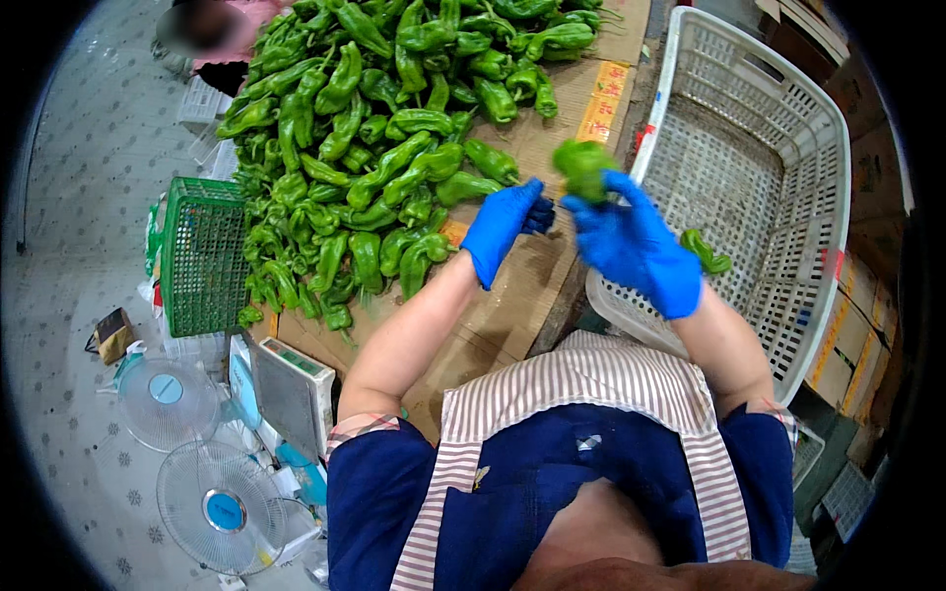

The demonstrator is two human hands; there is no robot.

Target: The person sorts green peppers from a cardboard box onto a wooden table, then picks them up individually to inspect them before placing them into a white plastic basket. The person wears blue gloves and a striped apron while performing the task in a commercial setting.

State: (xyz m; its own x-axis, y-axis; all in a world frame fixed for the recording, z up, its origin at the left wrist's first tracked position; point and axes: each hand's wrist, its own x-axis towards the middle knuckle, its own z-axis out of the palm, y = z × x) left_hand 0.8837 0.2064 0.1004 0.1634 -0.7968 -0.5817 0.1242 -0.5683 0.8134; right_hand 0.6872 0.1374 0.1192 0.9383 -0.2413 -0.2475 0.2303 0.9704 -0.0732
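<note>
Nearest, the person wears a striped apron (581, 369) over a dark blue top (379, 492), both forearms reaching forward. The right hand (636, 246), in a blue glove, is raised near the close left corner of a white crate (673, 74), with its fingers closed around the lower part of a green pepper (583, 169). The pepper is blurred, so which fingertips bear on it cannot be told. A light, even hold around the pepper's body would suit this handling: such fruit looks hollow and likely to crack under a hard squeeze, and its stem is best kept from catching on the crate's slotted wall.

The left hand (507, 225), also gloved, is over the cardboard (498, 310) beside the nearest edge of the heaped peppers (370, 163). Its fingers are bent in toward the palm; whether they pinch anything cannot be told. Good practice there would be lifting from the heap's edge, one piece at a time, rather than tugging from beneath.

Inside the crate, a loose pepper (705, 253) lies near the right wrist. The heap spreads across the cardboard to the far edge of view. Left of it stand a green basket (204, 261) and, on the floor, two fans (225, 510); beyond, another person in pink (258, 12) is partly visible.
</note>
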